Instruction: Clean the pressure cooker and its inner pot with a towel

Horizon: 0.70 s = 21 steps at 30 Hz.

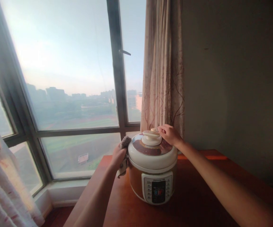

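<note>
A white and brown electric pressure cooker [136,164] stands upright on the table with its lid closed. On top of the lid is a cream handle [151,135]. My left hand [119,155] is at the cooker's left side, closed around a grey-brown cloth [125,142], part of which hangs below the fingers. At the back right of the lid handle, my right hand [169,133] is curled with its fingertips beside a small cream knob [153,129]. Whatever those fingers grip, if anything, is hidden. The control panel [158,190] faces me.
The reddish wooden table [117,208] carries the cooker, and its left edge runs close to a large window [75,78]. A patterned curtain [162,69] hangs right behind the cooker. Another curtain [4,183] is at lower left. A dark wall [230,82] rises on the right.
</note>
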Each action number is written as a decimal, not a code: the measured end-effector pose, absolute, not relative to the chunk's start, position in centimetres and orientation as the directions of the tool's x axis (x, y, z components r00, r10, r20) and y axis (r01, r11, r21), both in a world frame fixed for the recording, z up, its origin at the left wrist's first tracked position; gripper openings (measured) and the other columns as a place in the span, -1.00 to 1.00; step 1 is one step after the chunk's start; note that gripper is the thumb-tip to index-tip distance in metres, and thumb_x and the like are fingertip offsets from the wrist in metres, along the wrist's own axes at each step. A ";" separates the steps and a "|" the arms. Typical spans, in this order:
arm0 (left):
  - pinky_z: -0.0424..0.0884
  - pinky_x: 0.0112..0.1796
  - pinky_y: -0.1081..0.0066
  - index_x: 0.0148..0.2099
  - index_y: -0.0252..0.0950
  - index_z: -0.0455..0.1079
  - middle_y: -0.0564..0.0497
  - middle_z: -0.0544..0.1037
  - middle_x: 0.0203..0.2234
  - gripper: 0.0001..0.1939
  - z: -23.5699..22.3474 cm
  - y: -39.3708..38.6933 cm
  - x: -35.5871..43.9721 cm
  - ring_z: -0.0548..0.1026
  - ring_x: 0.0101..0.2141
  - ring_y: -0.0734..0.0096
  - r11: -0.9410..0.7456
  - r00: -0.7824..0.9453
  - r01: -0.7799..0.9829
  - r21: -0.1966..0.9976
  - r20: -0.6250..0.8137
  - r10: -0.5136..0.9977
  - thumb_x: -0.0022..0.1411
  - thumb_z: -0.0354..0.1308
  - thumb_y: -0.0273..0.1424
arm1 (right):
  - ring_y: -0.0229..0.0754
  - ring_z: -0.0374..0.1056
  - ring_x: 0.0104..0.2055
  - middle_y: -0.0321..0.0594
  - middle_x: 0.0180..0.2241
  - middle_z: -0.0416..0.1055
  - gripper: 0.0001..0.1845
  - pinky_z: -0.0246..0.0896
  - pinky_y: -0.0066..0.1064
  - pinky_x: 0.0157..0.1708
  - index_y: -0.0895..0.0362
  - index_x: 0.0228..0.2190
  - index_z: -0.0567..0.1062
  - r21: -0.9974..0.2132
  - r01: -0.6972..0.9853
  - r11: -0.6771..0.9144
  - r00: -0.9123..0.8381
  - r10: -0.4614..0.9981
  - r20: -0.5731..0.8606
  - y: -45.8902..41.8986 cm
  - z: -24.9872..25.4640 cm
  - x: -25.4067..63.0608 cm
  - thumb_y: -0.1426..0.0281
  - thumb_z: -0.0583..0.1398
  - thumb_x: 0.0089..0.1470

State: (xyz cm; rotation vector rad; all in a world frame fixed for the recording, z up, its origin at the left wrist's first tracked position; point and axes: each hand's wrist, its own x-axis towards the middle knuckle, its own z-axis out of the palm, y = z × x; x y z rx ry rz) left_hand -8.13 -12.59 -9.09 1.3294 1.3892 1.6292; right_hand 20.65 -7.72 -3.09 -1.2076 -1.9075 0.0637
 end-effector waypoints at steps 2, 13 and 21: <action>0.33 -0.43 0.46 -0.43 -0.28 0.51 0.10 0.48 -0.62 -0.81 -9.2 -12.5 -8.3 0.39 -0.52 0.38 -0.272 -0.298 0.161 0.949 0.309 0.903 -0.14 0.14 -0.58 | -0.05 0.42 -0.16 -0.14 -0.20 0.54 -0.61 0.18 -0.31 -0.12 0.00 -0.27 0.64 -0.368 0.757 0.539 -0.237 0.752 0.615 -8.2 -2.0 17.9 0.11 0.07 0.20; 0.38 -0.30 0.41 -0.31 -0.32 0.57 0.04 0.57 -0.49 -0.69 -9.7 -11.6 -8.6 0.47 -0.40 0.28 -0.308 -0.268 0.169 0.936 0.344 0.900 -0.14 0.10 -0.54 | 0.15 0.48 -0.10 0.04 -0.10 0.54 -0.51 0.21 -0.17 -0.13 0.05 -0.14 0.62 -0.125 0.879 0.460 -0.359 0.811 0.461 -9.1 -0.5 14.1 -0.02 0.11 0.19; 0.39 -0.24 0.37 -0.26 -0.34 0.58 0.01 0.60 -0.43 -0.65 -10.0 -10.8 -9.0 0.50 -0.32 0.23 -0.300 -0.242 0.188 0.935 0.340 0.909 -0.17 0.11 -0.50 | 0.09 0.50 -0.13 0.02 -0.16 0.58 -0.46 0.26 -0.28 -0.24 0.09 -0.22 0.62 -0.087 0.888 0.451 -0.374 0.820 0.434 -8.2 -0.4 14.5 -0.07 0.10 0.16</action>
